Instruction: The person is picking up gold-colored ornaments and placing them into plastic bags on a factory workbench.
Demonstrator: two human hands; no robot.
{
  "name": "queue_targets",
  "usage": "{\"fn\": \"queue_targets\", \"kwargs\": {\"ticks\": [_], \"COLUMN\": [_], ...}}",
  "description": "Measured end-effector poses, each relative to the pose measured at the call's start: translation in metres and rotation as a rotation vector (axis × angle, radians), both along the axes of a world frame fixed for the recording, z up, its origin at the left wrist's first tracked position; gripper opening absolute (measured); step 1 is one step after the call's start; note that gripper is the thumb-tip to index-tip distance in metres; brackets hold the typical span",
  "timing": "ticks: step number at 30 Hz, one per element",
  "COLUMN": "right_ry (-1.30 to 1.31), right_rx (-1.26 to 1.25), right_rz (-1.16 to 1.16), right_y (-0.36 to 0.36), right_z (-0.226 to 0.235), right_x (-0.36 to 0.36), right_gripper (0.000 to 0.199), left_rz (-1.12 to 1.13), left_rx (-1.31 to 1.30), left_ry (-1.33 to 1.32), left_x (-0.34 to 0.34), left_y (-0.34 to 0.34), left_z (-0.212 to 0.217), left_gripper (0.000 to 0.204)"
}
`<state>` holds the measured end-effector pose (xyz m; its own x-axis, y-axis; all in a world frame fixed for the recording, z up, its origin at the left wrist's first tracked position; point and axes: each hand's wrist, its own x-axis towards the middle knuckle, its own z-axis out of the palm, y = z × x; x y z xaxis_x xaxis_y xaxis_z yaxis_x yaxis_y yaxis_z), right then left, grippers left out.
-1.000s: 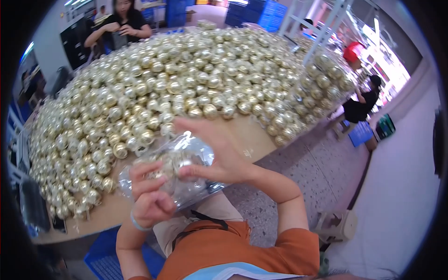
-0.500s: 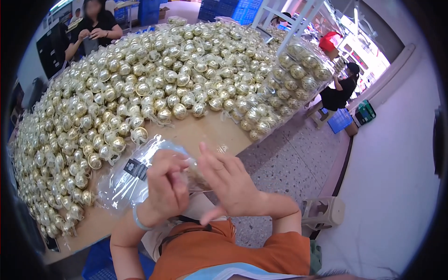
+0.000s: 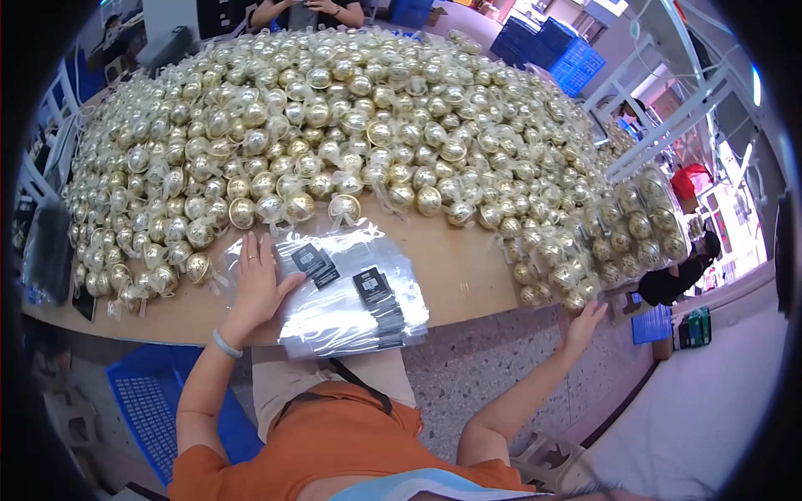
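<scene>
My left hand (image 3: 257, 288) lies flat, fingers spread, on the left edge of a pile of clear plastic bags (image 3: 347, 326) with black printed labels (image 3: 373, 292). The pile sits at the table's front edge, in front of my body. Far to the right, my right hand (image 3: 578, 327) reaches out with its fingers extended. Its fingertips touch the near end of a stack of clear packs of gold balls (image 3: 576, 271) at the table's right corner. Behind the bags spreads a big heap of loose gold ball ornaments (image 3: 313, 142) with pale ribbons.
A brown tabletop (image 3: 468, 292) shows between the bags and the packs. A blue crate (image 3: 159, 401) stands below the table at left. Across the heap, a person's hands (image 3: 322, 7) are at work; another person (image 3: 681, 280) sits beyond the right corner. White metal frames (image 3: 660, 125) rise at right.
My hands, close together over the bags before, are now apart. The left rests on the bag pile; the right has gone out to the packs. My view has turned, showing the whole bag pile.
</scene>
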<state>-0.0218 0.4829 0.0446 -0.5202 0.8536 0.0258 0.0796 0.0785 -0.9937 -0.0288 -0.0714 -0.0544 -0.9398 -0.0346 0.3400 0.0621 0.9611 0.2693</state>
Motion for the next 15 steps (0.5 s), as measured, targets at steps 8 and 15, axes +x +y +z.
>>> {"fn": "queue_targets", "kwargs": {"ticks": [8, 15], "right_ry": [0.196, 0.187], "right_rx": [0.067, 0.996], "right_rz": [-0.121, 0.317], "right_y": [0.012, -0.176], "right_z": [-0.021, -0.012], "right_x": [-0.018, 0.011], "right_gripper": [0.075, 0.06], "left_rz": [0.007, -0.154], "left_rx": [0.118, 0.296], "left_ry": [-0.207, -0.27], "left_x": [-0.031, -0.024], "left_y": [-0.033, -0.027], "left_z": [0.002, 0.021], "left_gripper": [0.101, 0.106]}}
